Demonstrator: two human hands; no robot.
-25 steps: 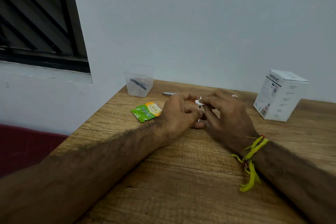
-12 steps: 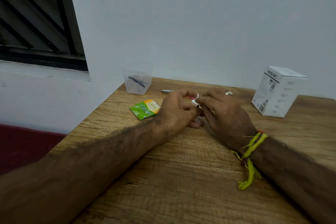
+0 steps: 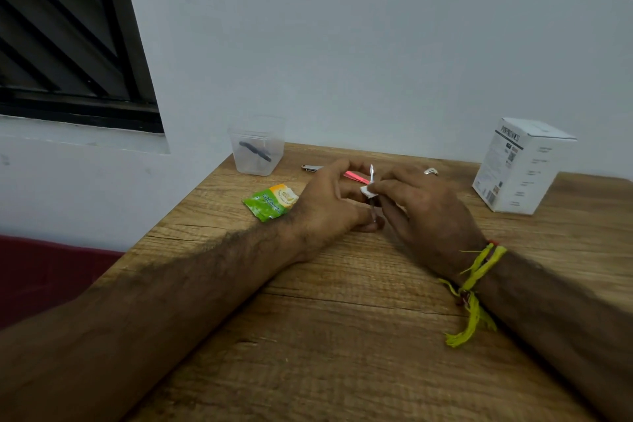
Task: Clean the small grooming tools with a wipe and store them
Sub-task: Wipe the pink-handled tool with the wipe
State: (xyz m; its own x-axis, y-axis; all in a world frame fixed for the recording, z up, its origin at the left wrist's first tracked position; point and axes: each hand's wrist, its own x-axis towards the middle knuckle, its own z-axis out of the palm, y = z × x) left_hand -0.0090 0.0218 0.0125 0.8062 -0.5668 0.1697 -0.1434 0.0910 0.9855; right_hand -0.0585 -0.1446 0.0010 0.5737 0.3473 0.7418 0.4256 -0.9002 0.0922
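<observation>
— Wood-grain tabletop (image 3: 342, 336) against a pale wall; what are the hands doing?

— Left hand (image 3: 329, 205) has its grip curled round the lower end of a thin metal tool (image 3: 371, 173), held upright; right hand (image 3: 421, 212) pinches a small white wipe (image 3: 368, 191) against its shaft.

— Elsewhere?

— Far left, a clear container (image 3: 257, 147) holds a dark tool; a green sachet (image 3: 272, 201) lies near it; a white box (image 3: 520, 168) stands far right.

Your right hand (image 3: 424, 212) has drawn the wipe (image 3: 368, 191) down the thin metal tool (image 3: 372, 172); its pointed tip now stands bare above your fingers; your left hand (image 3: 329, 205) still pinches its lower end.
</observation>
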